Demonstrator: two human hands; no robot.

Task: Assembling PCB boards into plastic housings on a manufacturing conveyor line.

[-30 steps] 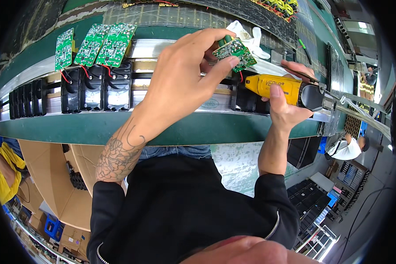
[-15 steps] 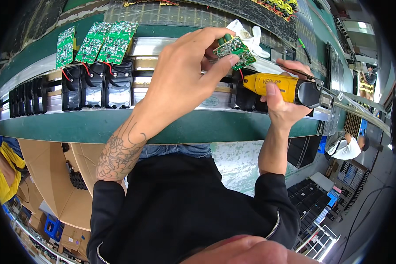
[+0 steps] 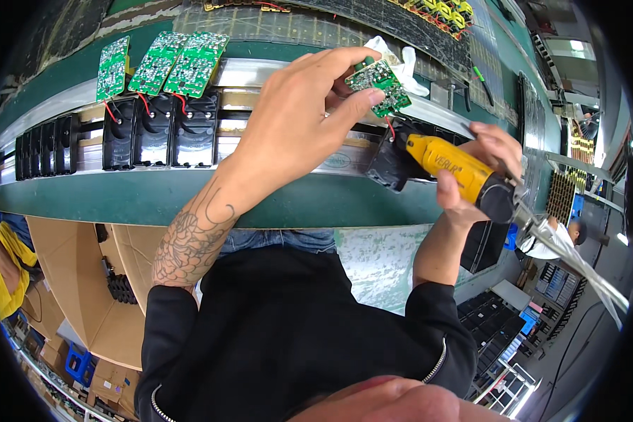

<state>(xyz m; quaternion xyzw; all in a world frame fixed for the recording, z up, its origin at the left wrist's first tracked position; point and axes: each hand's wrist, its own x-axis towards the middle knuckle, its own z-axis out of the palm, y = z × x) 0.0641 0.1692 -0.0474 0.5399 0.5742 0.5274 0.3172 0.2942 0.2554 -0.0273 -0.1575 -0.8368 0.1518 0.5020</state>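
Observation:
Pinched between the thumb and fingers of my left hand point(image 3: 299, 112) is a green circuit board point(image 3: 380, 86), tilted with its soldered face showing. A red wire point(image 3: 391, 128) runs down from it to a black plastic housing point(image 3: 385, 166) on the metal rail. The housing sits askew. My right hand point(image 3: 463, 205) grips a yellow air tool point(image 3: 454, 167), thumb on the near side and fingers on the far side. The tool's nose is beside the housing, close to the wire; whether they touch, I cannot tell. A clear hose point(image 3: 577, 261) trails from its rear end.
Left along the rail point(image 3: 323, 160) stand three black housings point(image 3: 155, 137) with wired green boards point(image 3: 197, 65) leaning behind, then several more housings point(image 3: 46, 145). White crumpled material point(image 3: 409, 74) and a green pen-like stick point(image 3: 480, 74) lie beyond. A cardboard box point(image 3: 91, 295) is below left.
The air tool has swung so its rear points lower right, and my right hand has shifted right and nearer. The housing below the board has turned askew. My left hand still holds the board.

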